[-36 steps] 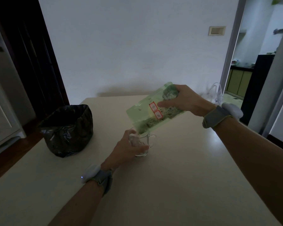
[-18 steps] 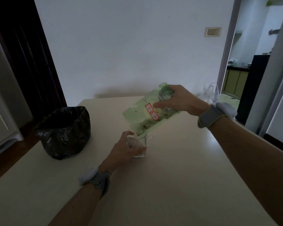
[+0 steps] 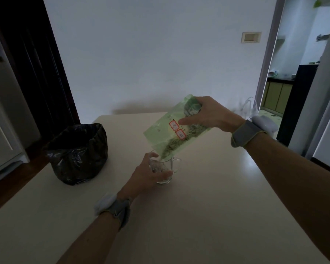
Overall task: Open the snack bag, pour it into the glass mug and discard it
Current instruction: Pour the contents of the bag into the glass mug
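A pale green snack bag with two red labels hangs tilted, its open lower corner over the glass mug. My right hand grips the bag by its raised far end. The mug stands on the cream table with its handle to the right, and pale snack pieces lie inside it. My left hand wraps around the mug's left side and hides part of the glass.
A bin lined with a black bag stands open on the table's left side. A clear plastic object sits at the far right corner. A dark doorway lies at the left, a lit kitchen doorway at the right.
The bag's open corner has dipped lower into the mug, and more snack now lies in the glass. Both hands keep their grips.
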Demonstrator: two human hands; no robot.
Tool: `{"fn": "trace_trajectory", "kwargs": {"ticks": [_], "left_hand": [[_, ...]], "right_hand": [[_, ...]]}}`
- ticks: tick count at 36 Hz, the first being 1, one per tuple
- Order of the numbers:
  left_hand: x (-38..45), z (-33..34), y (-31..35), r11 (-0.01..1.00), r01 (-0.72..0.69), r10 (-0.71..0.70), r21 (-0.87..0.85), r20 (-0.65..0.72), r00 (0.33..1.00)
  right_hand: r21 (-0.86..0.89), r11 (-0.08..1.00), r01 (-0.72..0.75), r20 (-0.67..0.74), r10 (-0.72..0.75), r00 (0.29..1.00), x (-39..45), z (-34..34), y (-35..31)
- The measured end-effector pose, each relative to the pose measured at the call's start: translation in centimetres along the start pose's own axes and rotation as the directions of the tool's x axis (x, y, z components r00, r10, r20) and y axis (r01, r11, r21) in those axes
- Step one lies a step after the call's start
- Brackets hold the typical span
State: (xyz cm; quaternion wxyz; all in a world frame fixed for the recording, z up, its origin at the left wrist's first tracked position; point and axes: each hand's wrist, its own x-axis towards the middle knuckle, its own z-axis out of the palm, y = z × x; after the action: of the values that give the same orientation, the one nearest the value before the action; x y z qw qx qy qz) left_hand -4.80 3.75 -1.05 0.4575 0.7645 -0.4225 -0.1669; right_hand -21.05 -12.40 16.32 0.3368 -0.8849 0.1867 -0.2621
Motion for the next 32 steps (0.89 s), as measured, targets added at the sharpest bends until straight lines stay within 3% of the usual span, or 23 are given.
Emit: {"fn": "trace_trajectory", "kwargs": {"ticks": [26, 29, 32], "left_hand": [[-0.5, -0.2, 0.9, 0.998, 0.002, 0.000, -0.069, 0.032, 0.999], [-0.4, -0.4, 1.2, 0.988, -0.002, 0.013, -0.154, 0.071, 0.997], [-0.2, -1.0, 2.0, 0.944, -0.046, 0.048, -0.325, -0.003, 0.999]], "right_hand": [[-0.150, 0.988, 0.042, 0.060, -0.034, 0.998, 0.7, -0.3, -1.3], [-0.178, 0.983, 0.050, 0.048, -0.042, 0.998, 0.7, -0.2, -1.5], [-0.193, 0.980, 0.055, 0.057, -0.045, 0.997, 0.8, -0.1, -1.7]]}}
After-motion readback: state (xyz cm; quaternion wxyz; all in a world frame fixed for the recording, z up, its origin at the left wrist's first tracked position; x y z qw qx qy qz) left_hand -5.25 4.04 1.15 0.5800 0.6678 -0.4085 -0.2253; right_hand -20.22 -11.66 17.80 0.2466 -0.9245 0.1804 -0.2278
